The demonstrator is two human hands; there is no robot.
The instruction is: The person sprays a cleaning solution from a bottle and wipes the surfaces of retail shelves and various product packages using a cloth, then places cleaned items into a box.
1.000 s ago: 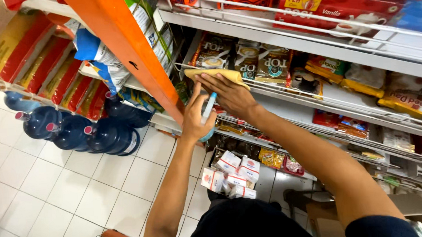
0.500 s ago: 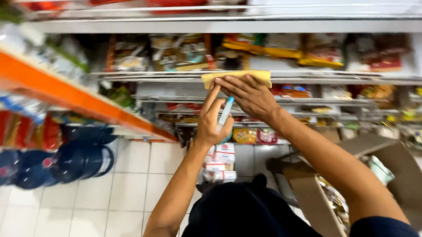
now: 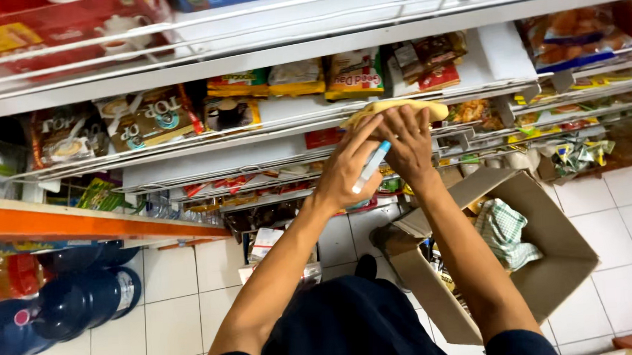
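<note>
A view from above of a person's two bare arms reaching up to a white wire shelf rail (image 3: 271, 133) in a shop. Far left of that rail and lower down, dark blue water jugs (image 3: 65, 298) stand on the white tiled floor under an orange shelf edge (image 3: 83, 223). Behind the rail sit brown and yellow snack packets (image 3: 150, 117). At the rail's right part, the left hand (image 3: 344, 173) is curled around a slim blue and white marker (image 3: 371, 166), fingers closed on its barrel. Just right of it, the right hand (image 3: 408, 141) lies with fingers spread flat on a yellow cloth (image 3: 398, 110) pressed against the rail. The cloth looks soft, light and limp, so it is best gripped by bunching it under the palm. Below and right of the rail, an open cardboard box (image 3: 547, 267) on the floor holds a green checked towel (image 3: 504, 229).
</note>
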